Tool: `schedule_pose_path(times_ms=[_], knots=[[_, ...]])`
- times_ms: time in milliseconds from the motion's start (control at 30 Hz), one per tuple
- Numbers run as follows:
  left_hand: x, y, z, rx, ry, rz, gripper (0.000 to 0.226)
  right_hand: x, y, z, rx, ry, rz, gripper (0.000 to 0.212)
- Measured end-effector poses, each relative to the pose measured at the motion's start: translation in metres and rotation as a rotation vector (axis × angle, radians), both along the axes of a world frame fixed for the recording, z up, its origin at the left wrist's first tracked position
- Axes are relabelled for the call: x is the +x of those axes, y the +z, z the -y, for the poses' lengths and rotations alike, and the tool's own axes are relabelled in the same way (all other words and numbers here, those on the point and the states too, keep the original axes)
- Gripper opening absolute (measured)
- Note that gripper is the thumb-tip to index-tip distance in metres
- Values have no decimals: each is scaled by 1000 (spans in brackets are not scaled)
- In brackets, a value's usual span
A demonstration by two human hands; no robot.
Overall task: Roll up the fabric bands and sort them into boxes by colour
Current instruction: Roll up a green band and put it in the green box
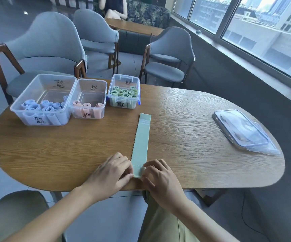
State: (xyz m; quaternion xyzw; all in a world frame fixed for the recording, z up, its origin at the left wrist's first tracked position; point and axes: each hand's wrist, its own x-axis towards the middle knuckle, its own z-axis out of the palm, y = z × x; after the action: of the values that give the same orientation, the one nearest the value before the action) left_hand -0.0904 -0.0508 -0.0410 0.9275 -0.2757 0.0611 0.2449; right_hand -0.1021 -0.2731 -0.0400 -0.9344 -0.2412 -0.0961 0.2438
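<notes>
a: at the near edge of the bench [53, 151], one green fabric band [140, 145] lying flat and straight, far end pointing toward the boxes.

b: left hand [112, 173] and right hand [160, 179] both pinching its near end, fingertips curled onto the corners.

a: looks thin, soft, light, probably stretchy; likely to slip or unroll if let go. best taken at that near end, rolled tight and away.

b: counting: three open boxes. blue box [41, 102] holding blue rolls, roughly eight; pink box [88, 99] about three; green box [123, 91] about seven.

a: plus lids [242, 130] stacked at the right, well apart; exact number hard to tell. one band unrolled.
</notes>
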Motion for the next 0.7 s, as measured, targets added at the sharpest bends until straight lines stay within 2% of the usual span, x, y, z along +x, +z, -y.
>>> schedule_pose_path(times_ms=[167,333,400,533,700], knots=[[2,-1,6,-9,70,-54,17,4,4,-4,29,-68,-103,9],[1,1,14,-21,142,-25,13,8,6,-7,18,-151,-195,9],[-1,2,17,-56,155,-14,20,9,9,-10,18,-185,-219,9],[-5,1,22,-63,152,60,28,8,14,-15,72,-198,-250,3],[-10,-5,19,-21,141,178,20,7,14,-22,100,-225,-250,13]])
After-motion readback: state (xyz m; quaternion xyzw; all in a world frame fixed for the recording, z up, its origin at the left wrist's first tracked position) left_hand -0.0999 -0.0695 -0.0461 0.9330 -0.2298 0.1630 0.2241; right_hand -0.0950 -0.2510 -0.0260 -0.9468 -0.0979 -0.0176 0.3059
